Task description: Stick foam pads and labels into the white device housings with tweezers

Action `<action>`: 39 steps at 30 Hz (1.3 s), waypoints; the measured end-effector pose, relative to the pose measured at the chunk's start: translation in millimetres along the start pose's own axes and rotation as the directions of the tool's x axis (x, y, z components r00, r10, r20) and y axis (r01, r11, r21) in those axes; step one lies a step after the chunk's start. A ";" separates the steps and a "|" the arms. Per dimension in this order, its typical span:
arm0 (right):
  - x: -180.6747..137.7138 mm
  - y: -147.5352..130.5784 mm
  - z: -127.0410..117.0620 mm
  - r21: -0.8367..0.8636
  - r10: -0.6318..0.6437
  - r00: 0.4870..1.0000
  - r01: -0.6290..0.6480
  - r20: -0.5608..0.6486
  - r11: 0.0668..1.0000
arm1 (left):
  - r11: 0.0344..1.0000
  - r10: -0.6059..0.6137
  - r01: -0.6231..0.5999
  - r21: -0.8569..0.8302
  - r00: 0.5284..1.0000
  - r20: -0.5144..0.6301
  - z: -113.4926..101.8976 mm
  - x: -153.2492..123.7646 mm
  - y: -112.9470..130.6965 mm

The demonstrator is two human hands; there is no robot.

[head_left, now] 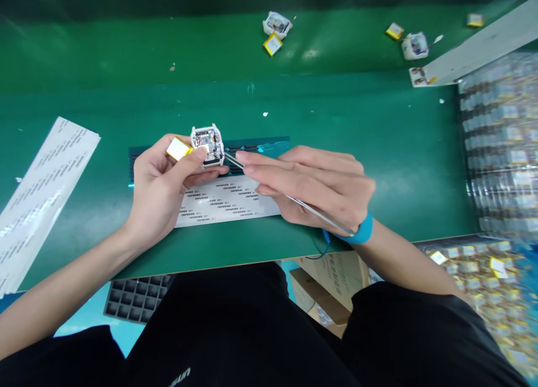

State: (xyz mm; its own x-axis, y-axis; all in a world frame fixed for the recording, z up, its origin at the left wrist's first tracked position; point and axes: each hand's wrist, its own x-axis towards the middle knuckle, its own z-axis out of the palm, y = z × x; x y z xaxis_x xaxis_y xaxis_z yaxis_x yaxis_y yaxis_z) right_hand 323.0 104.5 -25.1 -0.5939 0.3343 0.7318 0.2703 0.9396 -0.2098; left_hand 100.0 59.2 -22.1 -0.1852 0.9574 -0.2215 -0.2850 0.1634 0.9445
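Between the thumb and fingers of my left hand [162, 188] is a white smartwatch case [209, 143], its circuit board facing up. A yellow-edged battery [179, 148] lies against the same hand, just left of the case. My right hand [313, 185] grips metal tweezers [309, 209], whose tips reach the right side of the case. Whether the tips pinch anything is too small to tell. Beneath both hands lie a printed white adhesive sheet [227, 202] and a dark strip with slots [273, 147].
More printed sheets [46, 191] lie at left. Farther back are a watch case [277, 24] with a battery [273, 44], and another case [415, 45]. Stacked clear trays [500, 146] stand at right, with a tray of batteries [483, 280] below. A blue wristband [361, 230] has a cord.
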 end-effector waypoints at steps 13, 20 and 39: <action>-0.1 5.3 8.7 -0.178 -0.215 0.970 0.193 -0.114 0.965 | 0.930 0.188 -0.160 0.331 0.981 -0.056 -35.3 77.3 3.8; 0.3 5.1 17.9 -0.206 -0.298 0.927 0.254 -0.225 0.945 | 0.571 0.306 -0.229 0.788 0.951 0.055 -73.6 183.7 42.8; 5.5 11.8 14.1 -0.157 -0.299 0.935 0.271 -0.191 0.950 | 0.343 0.283 -0.549 0.762 0.834 0.474 59.2 267.5 -1.7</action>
State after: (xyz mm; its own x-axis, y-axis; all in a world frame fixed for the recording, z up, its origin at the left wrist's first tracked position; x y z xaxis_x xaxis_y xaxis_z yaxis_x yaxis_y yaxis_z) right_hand 312.3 118.4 -32.6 -0.4916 0.0179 0.8707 0.2149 0.9714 0.1014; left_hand 106.6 329.2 -68.6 0.2105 0.9575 0.1971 0.7209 -0.2882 0.6303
